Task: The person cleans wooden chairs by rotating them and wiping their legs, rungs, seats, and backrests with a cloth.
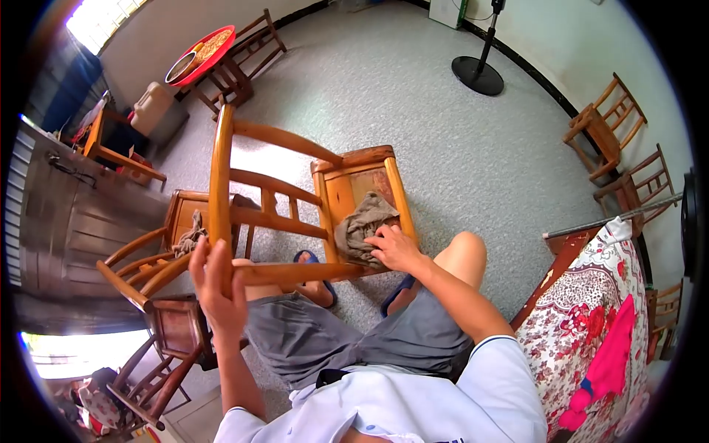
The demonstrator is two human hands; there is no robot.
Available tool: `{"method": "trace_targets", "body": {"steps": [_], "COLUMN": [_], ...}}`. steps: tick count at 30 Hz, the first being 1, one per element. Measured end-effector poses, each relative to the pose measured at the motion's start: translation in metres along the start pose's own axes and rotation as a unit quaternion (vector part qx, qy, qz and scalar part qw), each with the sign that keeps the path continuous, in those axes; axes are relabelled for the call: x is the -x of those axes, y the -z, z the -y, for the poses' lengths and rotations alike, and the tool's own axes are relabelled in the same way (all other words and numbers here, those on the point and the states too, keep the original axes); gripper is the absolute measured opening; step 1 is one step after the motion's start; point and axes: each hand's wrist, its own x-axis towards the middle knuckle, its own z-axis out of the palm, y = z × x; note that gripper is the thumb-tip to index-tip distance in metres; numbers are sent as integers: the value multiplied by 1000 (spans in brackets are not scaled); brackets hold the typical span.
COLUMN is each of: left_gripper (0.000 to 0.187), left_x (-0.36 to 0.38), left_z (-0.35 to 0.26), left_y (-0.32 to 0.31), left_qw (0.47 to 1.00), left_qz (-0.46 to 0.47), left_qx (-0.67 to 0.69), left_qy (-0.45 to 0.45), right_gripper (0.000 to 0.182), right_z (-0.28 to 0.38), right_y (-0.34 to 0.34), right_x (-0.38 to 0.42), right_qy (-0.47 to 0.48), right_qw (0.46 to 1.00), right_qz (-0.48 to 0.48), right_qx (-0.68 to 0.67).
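A small wooden chair [277, 215] lies tilted in front of my knees, its backrest toward the left and its seat toward the right. My left hand [216, 284] is at the lower end of the backrest's top rail, fingers raised and apart, palm against or close to the wood. My right hand [391, 247] presses a crumpled grey-brown cloth [363, 225] on the seat, its fingers bent onto the fabric. The cloth covers part of the seat boards.
Another wooden chair [188, 221] with a cloth on it stands at the left, and a darker chair [177, 330] below it. A red tray [221, 38] rests on a chair at the back left. A fan stand [478, 75] is at the back; a flowered cover [569, 325] lies at the right.
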Motion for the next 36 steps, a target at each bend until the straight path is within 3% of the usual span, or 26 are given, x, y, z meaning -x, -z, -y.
{"method": "trace_targets", "body": {"steps": [4, 9, 14, 16, 18, 22, 26, 29, 34, 36], "left_gripper": [41, 39, 38, 38, 38, 37, 37, 38, 37, 37], "left_x": [-10, -13, -13, -12, -11, -13, -11, -12, -9, -10], "left_z": [65, 82, 82, 84, 81, 75, 76, 73, 77, 78], "left_y": [-10, -16, -19, -20, -19, -19, -21, -21, -22, -23], "left_qw": [995, 986, 984, 984, 982, 981, 978, 980, 978, 977], "left_qz": [-41, -63, -77, -83, -83, -97, -103, -106, -111, -114], "left_qx": [89, 149, 160, 158, 169, 159, 169, 159, 162, 163], "left_qy": [32, 38, 32, 22, 30, 50, 65, 62, 69, 77], "right_gripper": [36, 33, 34, 34, 34, 33, 25, 26, 30, 28], "right_z": [18, -8, -43, -44, -39, -2, 28, 47, 30, 19], "right_y": [-7, -13, 4, -1, -10, -10, -25, -27, -18, -20], "right_x": [-9, -51, -107, -114, -116, -97, -65, -43, -58, -71], "right_qy": [51, 175, 52, -108, -125, -68, 88, 86, 95, 109], "right_qw": [998, 979, 970, 946, 949, 973, 992, 996, 995, 992], "right_qz": [26, -86, -208, -285, -254, -178, -48, 17, 5, -66], "right_qx": [-25, 51, 115, 107, 138, 131, 72, 9, -16, 8]}}
